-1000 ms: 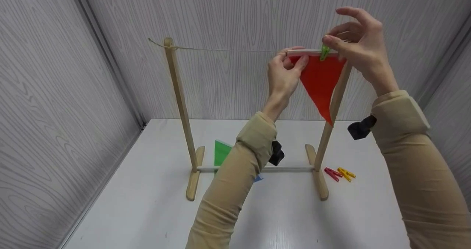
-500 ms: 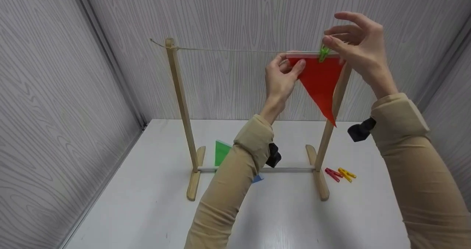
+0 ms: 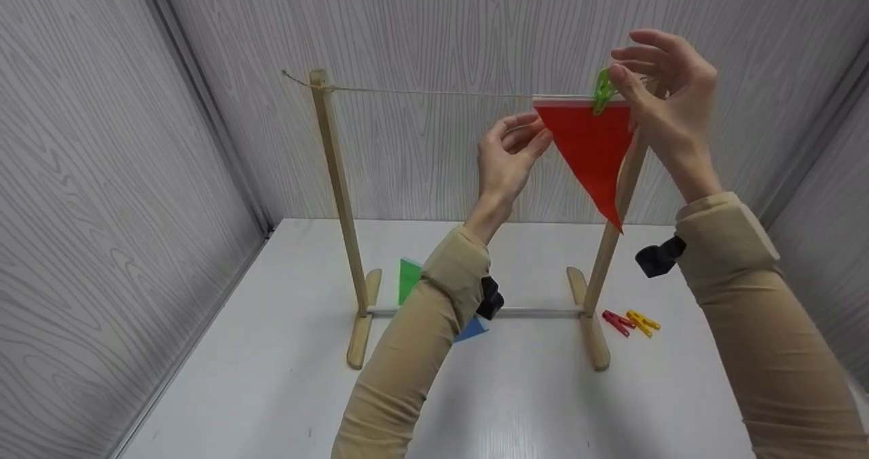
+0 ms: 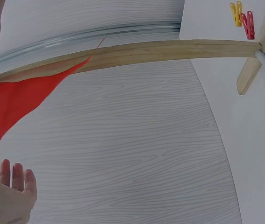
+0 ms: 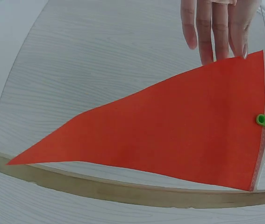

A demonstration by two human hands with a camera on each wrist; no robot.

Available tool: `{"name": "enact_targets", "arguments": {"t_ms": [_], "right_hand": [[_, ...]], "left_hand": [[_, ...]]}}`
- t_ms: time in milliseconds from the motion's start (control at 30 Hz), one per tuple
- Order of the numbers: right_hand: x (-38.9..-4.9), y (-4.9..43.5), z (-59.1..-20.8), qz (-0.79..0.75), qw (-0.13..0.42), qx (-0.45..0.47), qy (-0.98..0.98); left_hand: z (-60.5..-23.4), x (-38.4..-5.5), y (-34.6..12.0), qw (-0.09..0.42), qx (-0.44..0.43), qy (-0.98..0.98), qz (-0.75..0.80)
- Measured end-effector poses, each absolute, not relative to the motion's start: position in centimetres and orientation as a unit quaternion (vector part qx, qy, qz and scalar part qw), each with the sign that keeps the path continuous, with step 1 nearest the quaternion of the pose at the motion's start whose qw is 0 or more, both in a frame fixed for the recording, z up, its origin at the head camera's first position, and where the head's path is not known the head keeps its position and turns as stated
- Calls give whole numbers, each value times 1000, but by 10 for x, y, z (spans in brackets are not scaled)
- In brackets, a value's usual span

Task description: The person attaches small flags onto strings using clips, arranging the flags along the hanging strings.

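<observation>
A red triangular pennant [image 3: 587, 140] hangs by its white top edge from the string, its tip pointing down beside the right wooden post. One green clothespin [image 3: 601, 94] grips that edge right of its middle. My right hand [image 3: 675, 96] is just right of the clothespin, thumb tip close by its handles and fingers loosely bent; the handles stand apart. Around the pennant's upper left edge, my left hand [image 3: 509, 157] has relaxed fingers. In the right wrist view, the left fingertips [image 5: 206, 53] lie at the edge of the cloth without gripping it.
A wooden stand with a left post [image 3: 339, 194] and right post [image 3: 614, 221] carries the string [image 3: 434, 93]. Red [image 3: 618, 323] and yellow [image 3: 642, 323] clothespins lie right of its foot. Green [image 3: 409, 281] and blue [image 3: 471, 330] pennants lie partly behind my left forearm.
My left hand has let go of the pennant's corner and moved left and down. The right hand has shifted slightly right and down, its thumb coming off the green clothespin.
</observation>
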State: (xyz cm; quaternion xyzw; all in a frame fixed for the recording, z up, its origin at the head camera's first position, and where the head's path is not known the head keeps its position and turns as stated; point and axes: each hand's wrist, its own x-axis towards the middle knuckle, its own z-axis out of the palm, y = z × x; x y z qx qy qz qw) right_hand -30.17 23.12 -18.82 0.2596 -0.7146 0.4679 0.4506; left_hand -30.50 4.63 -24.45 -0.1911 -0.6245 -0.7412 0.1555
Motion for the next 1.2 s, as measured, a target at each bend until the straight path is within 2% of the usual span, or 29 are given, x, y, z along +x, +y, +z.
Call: {"name": "enact_targets", "arguments": {"t_ms": [333, 567, 833, 967, 1200], "right_hand": [[-300, 225, -203, 552, 468, 229, -651], [-292, 214, -238, 602, 524, 234, -556], [-290, 207, -293, 631, 535, 221, -517], [-285, 204, -329, 639, 524, 191, -530], [-281, 201, -387, 687, 456, 154, -544]], "left_hand": [[-269, -301, 36, 155, -205, -658, -708], [-306, -305, 15, 137, -189, -676, -699], [-344, -310, -1, 124, -157, -679, -707], [-366, -310, -9, 118, -136, -688, -703], [-400, -307, -22, 110, -111, -701, -696]]}}
